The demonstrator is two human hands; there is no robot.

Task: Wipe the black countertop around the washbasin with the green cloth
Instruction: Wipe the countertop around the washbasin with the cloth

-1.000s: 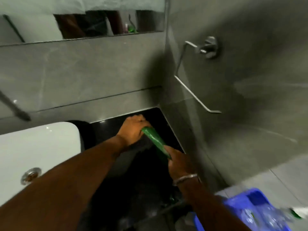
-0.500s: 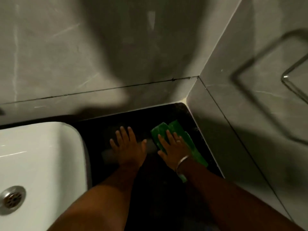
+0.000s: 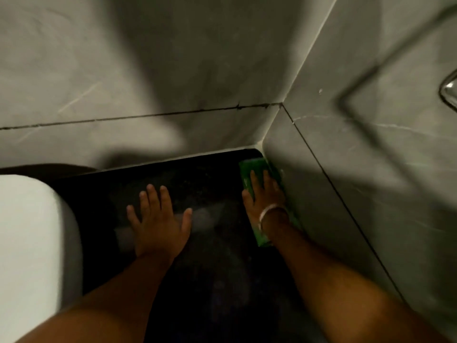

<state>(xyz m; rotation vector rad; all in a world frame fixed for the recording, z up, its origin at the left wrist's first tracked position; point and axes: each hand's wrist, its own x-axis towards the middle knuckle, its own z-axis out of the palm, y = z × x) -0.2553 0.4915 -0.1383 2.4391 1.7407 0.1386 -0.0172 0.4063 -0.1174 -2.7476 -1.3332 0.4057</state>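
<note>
Right hand (image 3: 265,196) flat, fingers spread, pressing green cloth (image 3: 254,167) on black desk (image 3: 210,179) corner; left hand (image 3: 158,221) flat, open, holding nothing.

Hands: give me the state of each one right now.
Left hand: open, flat on the black countertop, holding nothing.
Right hand: open, fingers pressing the green cloth down.

Black tabletop (image 3: 210,280), glossy and speckled, wedged into a corner of grey tiled walls (image 3: 173,70). White washbasin (image 3: 29,238) set on its left part. Green cloth (image 3: 254,169) flat against the right wall, reaching into the far corner, pressed under the right hand (image 3: 265,196). Left hand (image 3: 158,224) flat on the bare surface between basin and cloth, fingers spread.
</note>
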